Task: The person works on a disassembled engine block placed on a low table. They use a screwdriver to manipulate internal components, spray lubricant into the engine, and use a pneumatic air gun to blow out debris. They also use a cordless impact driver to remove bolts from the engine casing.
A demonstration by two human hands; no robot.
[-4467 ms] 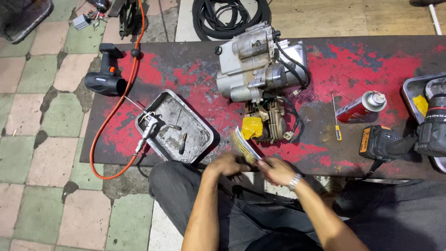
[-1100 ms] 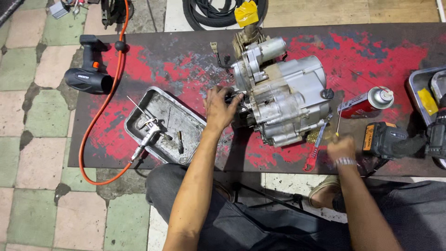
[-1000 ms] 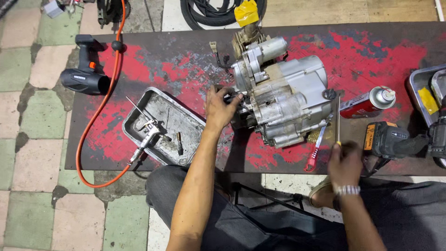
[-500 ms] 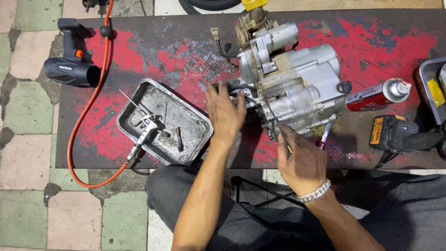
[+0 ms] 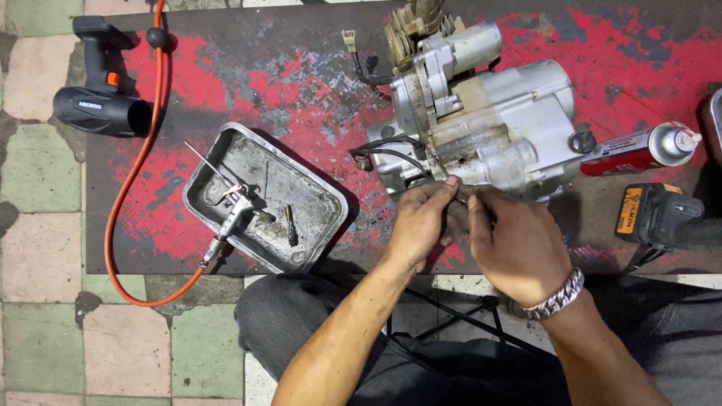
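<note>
A grey metal engine [image 5: 489, 120] lies on the worn red and black bench [image 5: 286, 83]. My left hand [image 5: 421, 222] and my right hand [image 5: 519, 240] meet at the engine's near lower edge. The fingertips of both pinch together around a small dark part against the casing; I cannot tell what it is. Black wires [image 5: 383, 150] loop out of the engine just left of my left fingers. A metal bracelet sits on my right wrist.
A dented metal tray [image 5: 316, 188] holds an air blow gun [image 5: 233, 214] on an orange hose [image 5: 131, 195] and a small bolt. A black power tool [image 5: 98, 105] lies far left. A red spray can [image 5: 639, 150] and a black and yellow battery [image 5: 654, 214] lie at right.
My right hand came in from the bench's right edge to the engine's near side. My left hand slid right along the casing, and both hands now meet there.
</note>
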